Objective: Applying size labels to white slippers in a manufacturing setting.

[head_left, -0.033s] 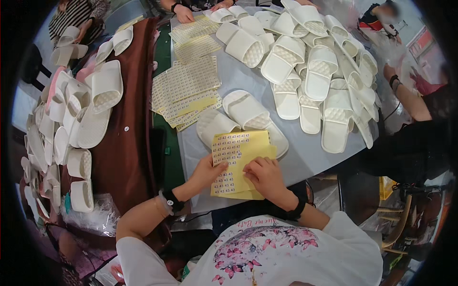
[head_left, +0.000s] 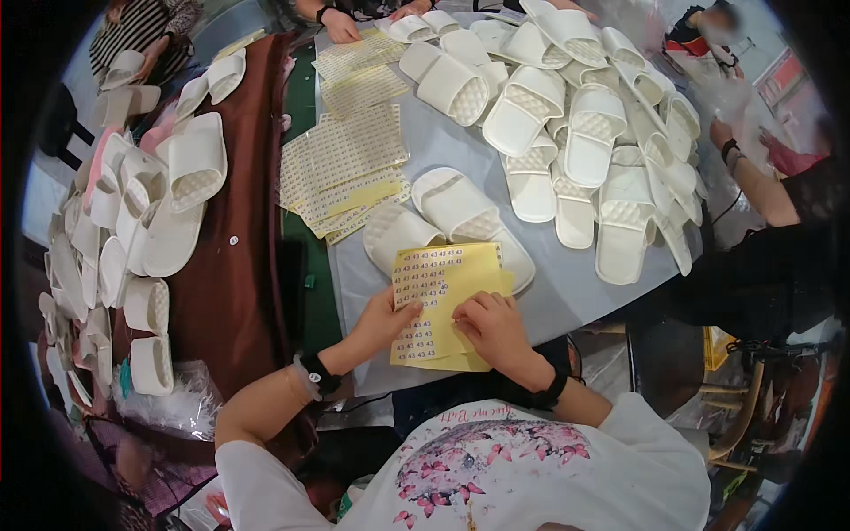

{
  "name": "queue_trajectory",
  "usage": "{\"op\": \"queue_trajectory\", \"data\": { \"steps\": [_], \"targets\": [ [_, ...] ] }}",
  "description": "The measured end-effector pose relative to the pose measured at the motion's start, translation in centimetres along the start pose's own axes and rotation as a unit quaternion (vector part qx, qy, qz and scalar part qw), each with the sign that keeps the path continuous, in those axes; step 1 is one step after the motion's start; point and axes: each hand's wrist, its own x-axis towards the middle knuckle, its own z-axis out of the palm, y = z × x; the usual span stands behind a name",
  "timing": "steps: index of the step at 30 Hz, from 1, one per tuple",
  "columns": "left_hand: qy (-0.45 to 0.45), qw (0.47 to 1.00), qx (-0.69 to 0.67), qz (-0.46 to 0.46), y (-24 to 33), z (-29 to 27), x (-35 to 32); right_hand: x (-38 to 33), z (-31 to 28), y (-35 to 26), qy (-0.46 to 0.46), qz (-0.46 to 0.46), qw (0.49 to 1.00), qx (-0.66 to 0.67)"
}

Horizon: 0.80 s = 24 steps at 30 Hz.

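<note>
My left hand grips the left edge of a yellow sheet of round number stickers, its thumb lying on top. Part of the sheet is bare where stickers are gone, and more yellow backing shows beneath it. My right hand rests over the sheet's right part with fingers curled and pinched together. Whatever the fingertips hold is too small to make out. Just beyond the sheet lie two white slippers, a right one and a left one, partly covered by the sheet.
A large heap of white slippers covers the table's far right. Overlapping sticker sheets lie at the far left of the grey table. More slippers are piled on a brown cloth to the left. Other people's hands work around the tables.
</note>
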Motion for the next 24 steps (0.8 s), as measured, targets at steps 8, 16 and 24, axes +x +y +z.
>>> {"op": "queue_trajectory", "data": {
  "steps": [8,16,24],
  "targets": [
    [0.005,0.990,0.009,0.143,1.8,-0.4,-0.7,-0.8,-2.7,0.9,0.242,0.084,0.963,0.089],
    [-0.027,0.991,-0.031,0.128,2.3,-1.4,-0.2,0.1,-5.0,2.3,0.256,0.069,0.951,0.159],
    [-0.069,0.996,0.032,0.037,0.7,-0.8,0.2,1.8,-4.1,4.2,0.096,0.069,0.963,0.241]
  ]
}}
